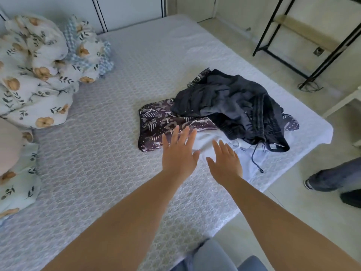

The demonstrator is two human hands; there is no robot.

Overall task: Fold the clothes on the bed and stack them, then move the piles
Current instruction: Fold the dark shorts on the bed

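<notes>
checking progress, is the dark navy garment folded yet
No, the dark navy garment lies crumpled atop the purple patterned cloth.

dark navy trousers (234, 106), purple patterned garment (156, 122), white garment (209, 142), floral white bedding (35, 75), white bed (117, 94)
</notes>
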